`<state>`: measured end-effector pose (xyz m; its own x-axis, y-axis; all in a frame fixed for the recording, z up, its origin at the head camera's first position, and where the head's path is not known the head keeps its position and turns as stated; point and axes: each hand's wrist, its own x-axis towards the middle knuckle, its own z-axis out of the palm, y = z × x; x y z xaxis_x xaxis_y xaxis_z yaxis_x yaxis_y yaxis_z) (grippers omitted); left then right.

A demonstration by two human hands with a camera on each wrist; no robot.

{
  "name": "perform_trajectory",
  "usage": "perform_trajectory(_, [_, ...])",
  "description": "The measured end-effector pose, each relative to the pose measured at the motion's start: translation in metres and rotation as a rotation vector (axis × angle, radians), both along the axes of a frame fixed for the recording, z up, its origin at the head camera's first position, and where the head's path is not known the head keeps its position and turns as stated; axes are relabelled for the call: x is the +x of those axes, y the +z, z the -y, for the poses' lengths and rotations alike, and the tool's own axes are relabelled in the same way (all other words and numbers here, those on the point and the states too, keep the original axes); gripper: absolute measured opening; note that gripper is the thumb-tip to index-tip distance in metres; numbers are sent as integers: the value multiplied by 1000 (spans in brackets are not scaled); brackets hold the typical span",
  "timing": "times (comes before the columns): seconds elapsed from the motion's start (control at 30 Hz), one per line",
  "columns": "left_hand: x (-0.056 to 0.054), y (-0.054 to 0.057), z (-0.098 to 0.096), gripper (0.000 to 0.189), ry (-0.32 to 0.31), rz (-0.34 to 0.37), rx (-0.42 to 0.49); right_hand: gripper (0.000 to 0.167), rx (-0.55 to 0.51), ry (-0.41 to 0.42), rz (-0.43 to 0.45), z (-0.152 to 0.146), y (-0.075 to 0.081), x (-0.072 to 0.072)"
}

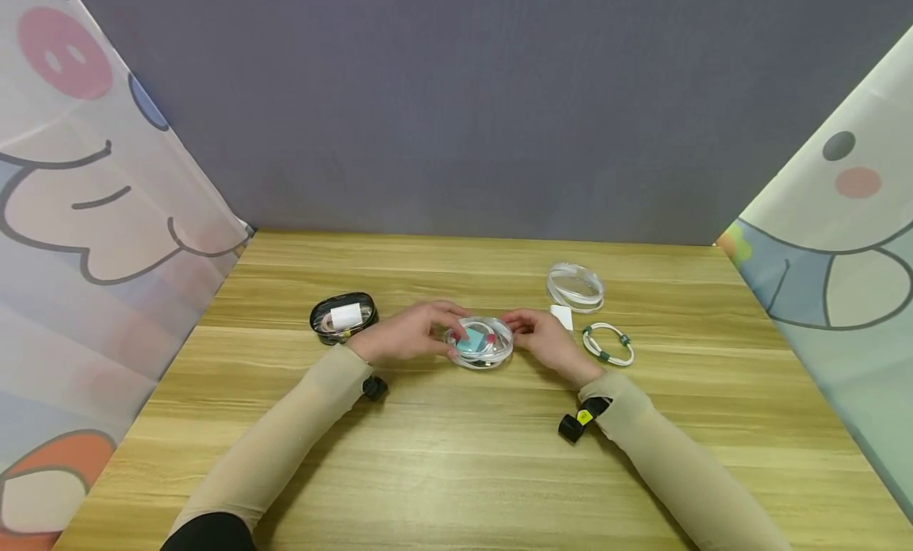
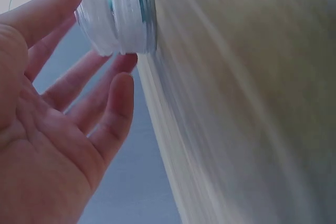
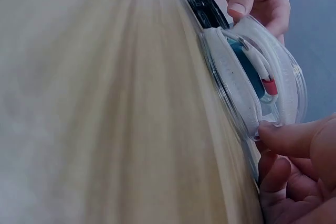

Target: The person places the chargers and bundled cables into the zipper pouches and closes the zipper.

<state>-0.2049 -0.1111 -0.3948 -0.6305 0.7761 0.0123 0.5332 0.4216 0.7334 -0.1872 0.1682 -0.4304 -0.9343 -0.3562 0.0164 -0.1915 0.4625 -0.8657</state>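
A small round clear pouch (image 1: 503, 341) with white zipper edging sits on the table between the hands. Inside it are a teal object (image 3: 248, 69) and a white cable (image 3: 257, 61) with a red piece. The left hand (image 1: 414, 330) holds the pouch's left side, thumb on top and fingers around the edge. At the opposite side, the right hand (image 1: 548, 342) pinches the zipper edge between thumb and forefinger. The right wrist view shows the pouch's upper half gaping away from the lower half along the white zipper band (image 3: 236, 80).
Left of the hands lies a black-edged clear pouch (image 1: 345, 316) with a white item inside. To the right are another clear pouch (image 1: 574, 288), a white block (image 1: 561, 316) and a coiled white cable (image 1: 609, 345) with green ties. A grey panel (image 1: 485, 115) stands behind the table.
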Motion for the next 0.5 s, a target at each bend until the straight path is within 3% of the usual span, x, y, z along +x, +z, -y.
perform_trajectory(0.2, [-2,0,3,10,-3,11,12,19,153,38,-144,-2,-3,-5])
perform_trajectory(0.33, [-3,-1,4,9,-11,-3,-13,12,258,45,-171,-1,1,-4])
perform_trajectory(0.5, [-3,4,2,5,-33,-96,-64,10,292,47,-194,2,6,-6])
